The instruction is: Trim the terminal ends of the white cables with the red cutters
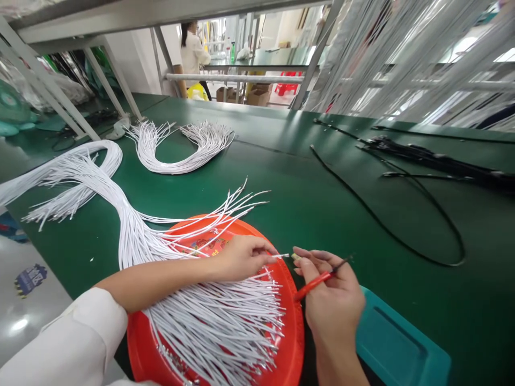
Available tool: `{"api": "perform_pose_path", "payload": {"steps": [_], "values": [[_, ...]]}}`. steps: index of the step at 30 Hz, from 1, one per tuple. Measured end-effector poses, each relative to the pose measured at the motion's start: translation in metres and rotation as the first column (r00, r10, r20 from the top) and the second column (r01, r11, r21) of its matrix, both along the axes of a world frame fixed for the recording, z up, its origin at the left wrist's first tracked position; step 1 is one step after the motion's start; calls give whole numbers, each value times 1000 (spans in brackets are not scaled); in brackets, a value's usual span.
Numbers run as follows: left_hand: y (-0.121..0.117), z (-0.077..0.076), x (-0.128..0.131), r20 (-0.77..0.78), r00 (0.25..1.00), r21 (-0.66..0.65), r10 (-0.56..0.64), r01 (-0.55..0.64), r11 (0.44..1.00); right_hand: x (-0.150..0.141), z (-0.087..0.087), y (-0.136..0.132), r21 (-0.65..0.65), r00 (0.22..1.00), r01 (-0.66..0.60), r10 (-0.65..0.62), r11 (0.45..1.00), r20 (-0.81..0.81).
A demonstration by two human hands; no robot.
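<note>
My left hand point(245, 257) pinches a thin white cable point(281, 255), its end sticking out to the right of the fingertips. Close to that end, my right hand point(332, 287) is closed with a small pale yellowish piece point(295, 257) between thumb and finger. A red-handled tool point(314, 286) with a dark thin tip is also tucked in this hand; its exact kind is unclear. Under my left forearm, a thick bundle of white cables point(221, 321) fans out over a round red tray point(295, 343). Several cable ends point(241, 203) spread past the tray's far rim.
A curved white cable bundle point(173, 165) and another bundle point(80, 166) lie on the green table point(281, 182). Black cables point(442, 161) lie at the right, a teal tray point(402, 343) below. Metal frame posts point(317, 53) rise behind. A person point(193, 51) stands in the background.
</note>
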State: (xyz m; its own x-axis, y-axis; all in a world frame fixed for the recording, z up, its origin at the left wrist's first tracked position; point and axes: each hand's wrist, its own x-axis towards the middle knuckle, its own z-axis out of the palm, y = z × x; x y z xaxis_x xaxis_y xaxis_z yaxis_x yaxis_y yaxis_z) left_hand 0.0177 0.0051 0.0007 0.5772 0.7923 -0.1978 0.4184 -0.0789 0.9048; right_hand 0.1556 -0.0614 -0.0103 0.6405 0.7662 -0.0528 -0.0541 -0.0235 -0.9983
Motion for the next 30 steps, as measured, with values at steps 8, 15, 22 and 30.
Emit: {"api": "perform_pose_path", "payload": {"steps": [8,15,22,30], "values": [[-4,-1,1,117,990,-33,80,-77,996,-9,3,-3,-18,998,-57,57,998,12],[-8,-7,-3,26,999,416,26,-35,909,-8,-4,-1,-85,993,-19,29,996,114],[-9,-11,-1,-41,999,544,31,-4,839,-6,-9,0,-181,997,10,4,983,76],[-8,-13,-4,-144,990,613,-12,98,784,-6,-10,1,-177,1000,-8,6,984,-11]]}}
